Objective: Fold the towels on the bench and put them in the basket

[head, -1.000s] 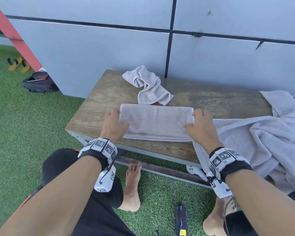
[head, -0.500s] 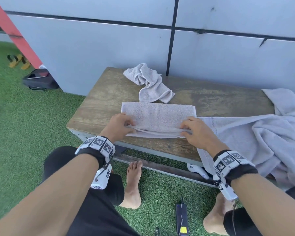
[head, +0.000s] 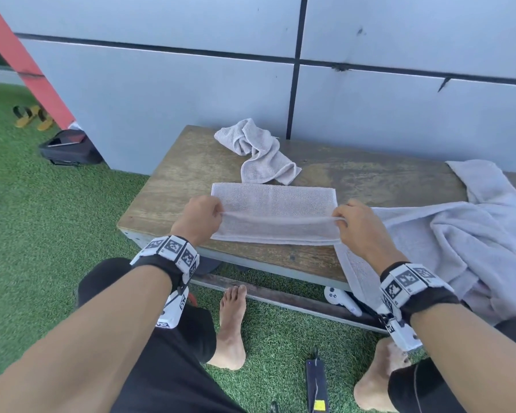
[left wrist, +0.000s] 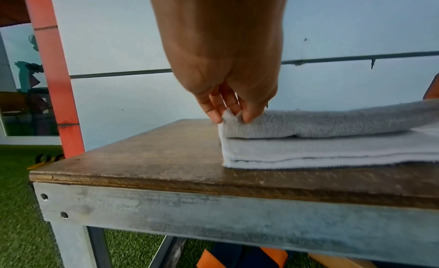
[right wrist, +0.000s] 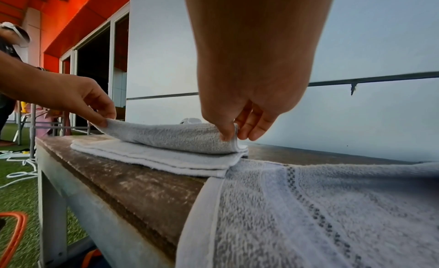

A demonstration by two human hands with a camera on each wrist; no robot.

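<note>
A small grey towel (head: 273,201) lies part-folded on the wooden bench (head: 185,171). My left hand (head: 201,217) pinches its left end (left wrist: 228,118), and my right hand (head: 353,225) pinches its right end (right wrist: 234,136). Between them the lifted fold of towel (right wrist: 166,136) stands a little above the lower layers (left wrist: 332,155). A crumpled small towel (head: 258,152) lies behind it near the wall. A large pale towel (head: 459,236) is heaped on the bench's right part and hangs over the front edge (right wrist: 308,206). No basket shows in the head view.
Grey wall panels (head: 191,93) back the bench. Green turf (head: 42,219) surrounds it. A black bag (head: 69,147) and sandals (head: 32,116) lie far left. My bare feet (head: 231,323), a white controller (head: 341,299) and a dark device (head: 316,383) are below the bench.
Both hands came back from the towel's far corners to its near side, pinched a layer at each end, and now lift that fold up and away from me.
</note>
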